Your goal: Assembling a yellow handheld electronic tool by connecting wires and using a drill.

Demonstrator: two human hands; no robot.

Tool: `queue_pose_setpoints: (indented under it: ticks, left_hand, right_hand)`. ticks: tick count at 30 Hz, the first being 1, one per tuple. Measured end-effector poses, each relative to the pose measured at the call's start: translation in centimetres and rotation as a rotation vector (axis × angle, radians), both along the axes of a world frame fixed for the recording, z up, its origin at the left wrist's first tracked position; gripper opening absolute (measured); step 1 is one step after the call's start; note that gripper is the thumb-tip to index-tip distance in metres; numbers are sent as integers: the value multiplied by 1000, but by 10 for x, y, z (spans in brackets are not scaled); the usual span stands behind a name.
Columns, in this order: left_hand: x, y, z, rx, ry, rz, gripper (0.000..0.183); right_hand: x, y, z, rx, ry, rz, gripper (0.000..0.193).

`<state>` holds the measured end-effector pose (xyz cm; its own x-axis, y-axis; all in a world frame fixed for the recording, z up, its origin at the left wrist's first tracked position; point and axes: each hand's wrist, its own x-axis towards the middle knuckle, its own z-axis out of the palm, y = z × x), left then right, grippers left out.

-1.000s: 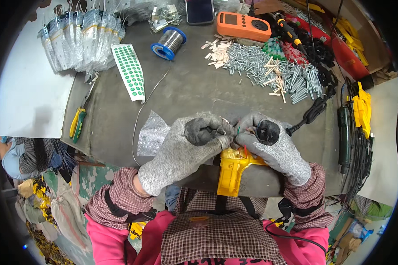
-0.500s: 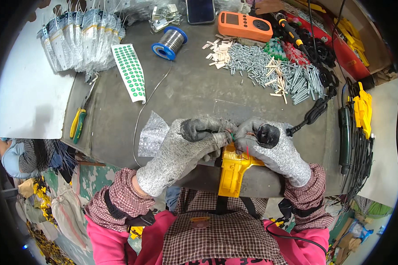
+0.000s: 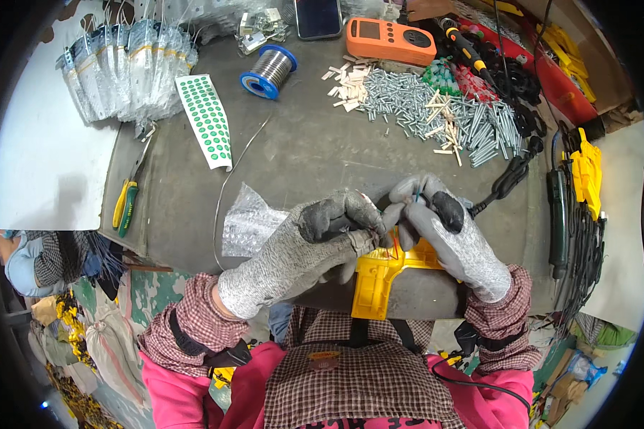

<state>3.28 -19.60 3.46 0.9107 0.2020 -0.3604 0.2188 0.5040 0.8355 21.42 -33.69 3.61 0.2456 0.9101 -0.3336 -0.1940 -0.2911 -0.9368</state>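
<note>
Both my hands wear grey gloves with dark, worn fingertips, and they meet above a yellow plastic casing [image 3: 373, 287] at the table's near edge. My left hand [image 3: 311, 232] is closed, thumb against fingers; what lies in its pinch is too small to make out. My right hand [image 3: 436, 218] pinches a thin greenish wire [image 3: 417, 193] between thumb and forefinger. A thin red wire [image 3: 395, 247] shows between the hands, over the casing. The right glove covers part of the casing's right arm. A black cable [image 3: 511, 177] with a ribbed sleeve runs up from beside my right hand.
Beside my left hand lies bubble wrap [image 3: 249, 223]. Farther off are a solder spool [image 3: 268, 71], a sticker sheet [image 3: 206, 121], pliers [image 3: 126, 204], an orange meter [image 3: 391, 41], a phone [image 3: 318, 18] and heaped screws [image 3: 400, 100]. A soldering iron [image 3: 558, 222] hangs at right.
My right hand has risen slightly and its fingers have turned upward, drawing out the greenish wire. More of the casing's right side shows. My left hand stays close to the same place.
</note>
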Motion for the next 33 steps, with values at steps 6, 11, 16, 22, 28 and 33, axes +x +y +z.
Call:
queue_pose_setpoints:
  ticks: [6,11,16,22,28,33]
  left_hand:
    - [4,-6,3,164,47,68,27]
    - [7,-11,-6,464,-28,59,29]
    - [8,-16,-10,543,-81,152,35]
    - [11,-15,-9,528,-123,168,34]
    - [11,-12,-9,521,-66,105,26]
    - [11,-13,-8,532,-11,104,23]
  right_hand:
    - [4,4,-5,-11,-85,-5,22]
    - [8,5,-6,-14,101,-58,20]
    - [6,5,-6,-47,111,-36,19]
    - [-1,-1,-13,31,-28,-16,14]
    - [3,-5,-3,82,-431,137,15]
    - [3,-4,-5,215,-786,155,19]
